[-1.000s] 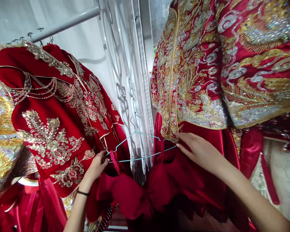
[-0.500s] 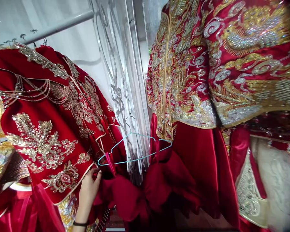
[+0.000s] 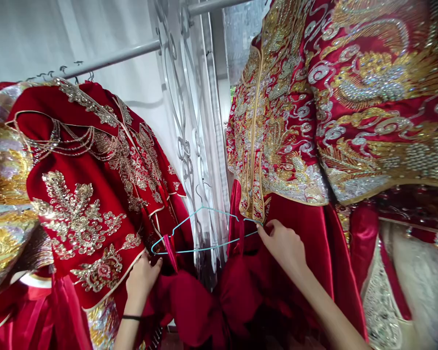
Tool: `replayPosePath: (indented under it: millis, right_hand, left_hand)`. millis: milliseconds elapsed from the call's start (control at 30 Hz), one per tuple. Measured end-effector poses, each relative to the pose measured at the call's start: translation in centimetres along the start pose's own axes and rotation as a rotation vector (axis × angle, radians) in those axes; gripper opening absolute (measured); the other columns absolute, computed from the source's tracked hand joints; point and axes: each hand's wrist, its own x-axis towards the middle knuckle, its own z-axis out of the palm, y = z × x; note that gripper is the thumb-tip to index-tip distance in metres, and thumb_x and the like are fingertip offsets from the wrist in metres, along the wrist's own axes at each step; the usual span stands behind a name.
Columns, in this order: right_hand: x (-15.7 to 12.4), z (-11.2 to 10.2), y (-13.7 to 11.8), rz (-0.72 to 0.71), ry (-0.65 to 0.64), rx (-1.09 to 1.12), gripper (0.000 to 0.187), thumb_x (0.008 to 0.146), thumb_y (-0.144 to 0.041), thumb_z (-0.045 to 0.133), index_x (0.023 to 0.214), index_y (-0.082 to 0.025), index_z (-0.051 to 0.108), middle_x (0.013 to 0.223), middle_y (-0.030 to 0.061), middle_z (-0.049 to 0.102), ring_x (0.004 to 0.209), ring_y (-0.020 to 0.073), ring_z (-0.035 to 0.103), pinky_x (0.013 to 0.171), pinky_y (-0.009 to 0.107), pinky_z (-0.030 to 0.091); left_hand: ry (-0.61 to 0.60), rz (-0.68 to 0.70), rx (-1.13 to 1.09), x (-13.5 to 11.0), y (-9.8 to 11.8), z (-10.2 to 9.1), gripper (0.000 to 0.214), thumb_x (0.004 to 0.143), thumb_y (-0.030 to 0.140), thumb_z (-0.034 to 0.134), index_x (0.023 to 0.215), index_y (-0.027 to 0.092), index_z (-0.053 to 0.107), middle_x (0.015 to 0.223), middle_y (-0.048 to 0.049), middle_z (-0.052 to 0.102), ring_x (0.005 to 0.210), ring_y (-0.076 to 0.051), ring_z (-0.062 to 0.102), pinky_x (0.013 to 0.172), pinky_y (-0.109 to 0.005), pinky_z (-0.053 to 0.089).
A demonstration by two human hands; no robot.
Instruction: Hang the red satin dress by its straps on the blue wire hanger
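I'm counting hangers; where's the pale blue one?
In the head view, the pale blue hanger is below centre, between the left hand and right hand, above the dark red garment.

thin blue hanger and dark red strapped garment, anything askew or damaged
The thin blue hanger looks askew, left end lower, though the slanted view may exaggerate it. The dark red strapped garment shows no visible damage.
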Motion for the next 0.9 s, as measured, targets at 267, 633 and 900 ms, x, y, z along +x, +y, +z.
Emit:
replayPosePath:
  millis: [267, 633, 900]
  right_hand:
    - [4.5, 7.1, 6.6, 0.032, -0.27, -0.18, 0.022, 0.075, -0.022, 0.048, 0.084, -0.014, 0.066, 0.087, 0.0159, 0.068, 0.085, 0.0286, 0.064, 0.065, 0.031, 0.044]
    - [8.6, 5.6, 5.9, -0.258, -0.262, -0.126, 0.03, 0.075, -0.014, 0.044, 0.089, -0.016, 0.07, 0.095, 0.0106, 0.07, 0.089, 0.0252, 0.064, 0.071, 0.027, 0.042]
    - [8.1, 3.6, 6.5, -0.487, -0.467, 0.106, 0.038, 0.071, -0.009, 0.04, 0.089, -0.02, 0.072, 0.093, 0.0042, 0.071, 0.092, 0.0249, 0.064, 0.077, 0.03, 0.045]
  left_hand:
    - [-0.098, 0.05, 0.266, 1.9, -0.5, 0.0, 0.025, 0.07, 0.011, 0.038, 0.083, 0.015, 0.059, 0.091, -0.0185, 0.066, 0.088, -0.029, 0.064, 0.071, -0.035, 0.046]
    - [-0.245, 0.122, 0.269, 6.2, 1.5, -3.1, 0.035, 0.065, 0.009, 0.044, 0.086, 0.02, 0.07, 0.087, -0.0116, 0.071, 0.087, -0.024, 0.065, 0.071, -0.03, 0.046]
    - [-0.342, 0.232, 0.236, 7.5, 0.7, -3.9, 0.033, 0.059, 0.009, 0.047, 0.075, 0.022, 0.073, 0.074, -0.0047, 0.072, 0.077, -0.02, 0.065, 0.066, -0.025, 0.046]
